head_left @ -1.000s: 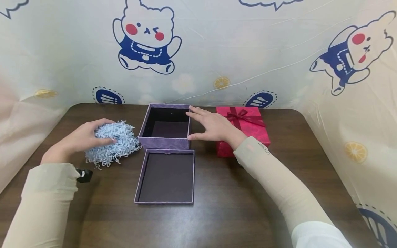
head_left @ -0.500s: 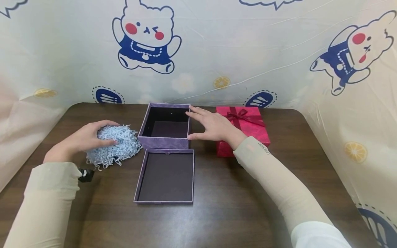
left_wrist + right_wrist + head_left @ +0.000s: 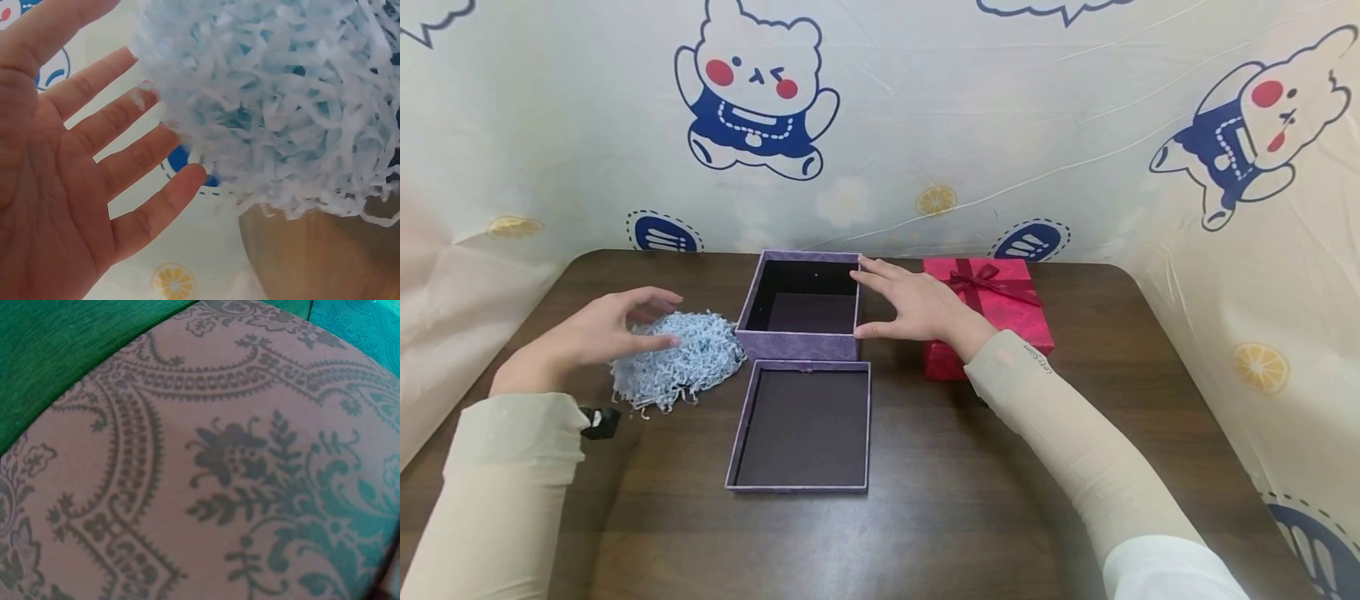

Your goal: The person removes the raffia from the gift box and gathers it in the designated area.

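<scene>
A loose pile of light blue shredded paper lies on the table left of an open purple box with a black inside. My left hand is spread at the pile's left side, thumb over its top. In the left wrist view its fingers are apart and nearly straight, with the tips at the edge of the paper shreds. My right hand rests with extended fingers along the box's right wall. A floral-patterned box wall fills most of the right wrist view, where the hand barely shows.
The purple box's lid lies inside-up in front of the box. A red gift box with a dark red bow stands on the right, partly behind the right forearm. Behind the brown table hangs a sheet printed with cartoon bears.
The left hand has loosened from the shredded paper and drawn slightly up and left. The pile has settled lower and shifted a little right. The right hand and the boxes stay put.
</scene>
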`<state>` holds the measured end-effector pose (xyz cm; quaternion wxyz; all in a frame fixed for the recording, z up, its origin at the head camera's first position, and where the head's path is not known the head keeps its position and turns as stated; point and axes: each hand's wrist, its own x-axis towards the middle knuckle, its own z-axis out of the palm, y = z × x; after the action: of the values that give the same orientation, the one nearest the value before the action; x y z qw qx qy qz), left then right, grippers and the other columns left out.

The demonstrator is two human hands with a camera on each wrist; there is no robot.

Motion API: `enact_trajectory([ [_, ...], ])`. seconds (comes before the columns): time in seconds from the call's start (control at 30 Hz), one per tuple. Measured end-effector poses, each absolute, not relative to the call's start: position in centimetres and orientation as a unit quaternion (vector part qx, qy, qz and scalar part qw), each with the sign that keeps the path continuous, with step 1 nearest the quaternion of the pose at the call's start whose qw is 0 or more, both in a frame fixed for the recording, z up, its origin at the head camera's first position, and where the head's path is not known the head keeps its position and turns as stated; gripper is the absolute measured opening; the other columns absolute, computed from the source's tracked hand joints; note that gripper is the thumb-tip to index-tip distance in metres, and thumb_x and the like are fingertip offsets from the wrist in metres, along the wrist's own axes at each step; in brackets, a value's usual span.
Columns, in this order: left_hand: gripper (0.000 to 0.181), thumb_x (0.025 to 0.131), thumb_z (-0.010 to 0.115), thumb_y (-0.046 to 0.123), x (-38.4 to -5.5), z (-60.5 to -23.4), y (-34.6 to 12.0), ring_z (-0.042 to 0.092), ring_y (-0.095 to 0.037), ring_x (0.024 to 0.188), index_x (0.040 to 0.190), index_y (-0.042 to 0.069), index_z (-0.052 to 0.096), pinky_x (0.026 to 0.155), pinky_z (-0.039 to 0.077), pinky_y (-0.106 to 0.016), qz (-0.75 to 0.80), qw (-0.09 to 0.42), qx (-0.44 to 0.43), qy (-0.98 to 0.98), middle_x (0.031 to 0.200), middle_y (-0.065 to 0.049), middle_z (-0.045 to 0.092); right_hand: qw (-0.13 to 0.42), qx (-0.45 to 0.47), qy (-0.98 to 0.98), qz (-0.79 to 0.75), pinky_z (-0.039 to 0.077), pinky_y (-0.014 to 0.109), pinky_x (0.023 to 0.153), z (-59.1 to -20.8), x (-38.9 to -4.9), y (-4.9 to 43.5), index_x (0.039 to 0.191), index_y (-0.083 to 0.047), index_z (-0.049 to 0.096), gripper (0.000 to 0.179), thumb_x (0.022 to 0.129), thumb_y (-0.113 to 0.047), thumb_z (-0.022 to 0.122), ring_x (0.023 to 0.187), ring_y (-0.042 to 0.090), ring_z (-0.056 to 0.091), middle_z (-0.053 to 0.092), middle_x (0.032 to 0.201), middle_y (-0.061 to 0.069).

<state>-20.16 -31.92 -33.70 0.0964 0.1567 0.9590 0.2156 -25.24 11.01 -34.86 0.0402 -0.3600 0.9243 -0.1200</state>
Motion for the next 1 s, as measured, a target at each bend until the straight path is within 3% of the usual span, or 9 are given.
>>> enact_trajectory([
  [0.23, 0.064, 0.087, 0.076, 0.036, -19.6, -32.6, -31.9, 0.059, -0.043, 0.117, 0.140, 0.009, 0.050, 0.091, 0.049, -0.063, 0.215, 0.087, 0.149, 0.961, 0.133, -0.022, 0.060, 0.037, -0.363, 0.923, -0.118, 0.043, 0.058, 0.108, -34.8, -25.2, 10.9, 0.157, -0.028, 0.030, 0.089, 0.085, -0.075, 0.053, 0.154, 0.019, 0.022, 0.017, 0.168, -0.004],
  [0.5, 0.063, 0.087, 0.077, 0.034, -19.1, -31.2, -31.1, 0.060, -0.042, 0.117, 0.139, 0.009, 0.051, 0.092, 0.048, -0.064, 0.208, 0.060, 0.165, 0.962, 0.131, -0.022, 0.061, 0.036, -0.364, 0.923, -0.121, 0.041, 0.059, 0.109, -34.7, -25.2, 10.8, 0.157, -0.028, 0.030, 0.089, 0.085, -0.075, 0.053, 0.154, 0.019, 0.022, 0.017, 0.168, -0.004],
  [0.77, 0.059, 0.088, 0.076, 0.033, -18.5, -29.6, -29.0, 0.061, -0.037, 0.117, 0.137, 0.011, 0.054, 0.088, 0.052, -0.055, 0.193, 0.033, 0.190, 0.962, 0.133, -0.016, 0.061, 0.048, -0.359, 0.924, -0.119, 0.041, 0.057, 0.111, -34.7, -25.2, 10.8, 0.158, -0.029, 0.028, 0.090, 0.084, -0.075, 0.053, 0.154, 0.018, 0.020, 0.015, 0.168, -0.005],
  [1.0, 0.059, 0.088, 0.076, 0.030, -18.1, -28.5, -27.2, 0.058, -0.038, 0.120, 0.139, 0.009, 0.053, 0.092, 0.051, -0.059, 0.198, 0.026, 0.203, 0.959, 0.137, -0.016, 0.058, 0.048, -0.361, 0.924, -0.117, 0.043, 0.054, 0.109, -34.6, -25.1, 11.1, 0.158, -0.028, 0.029, 0.090, 0.085, -0.074, 0.053, 0.155, 0.018, 0.019, 0.016, 0.168, -0.004],
])
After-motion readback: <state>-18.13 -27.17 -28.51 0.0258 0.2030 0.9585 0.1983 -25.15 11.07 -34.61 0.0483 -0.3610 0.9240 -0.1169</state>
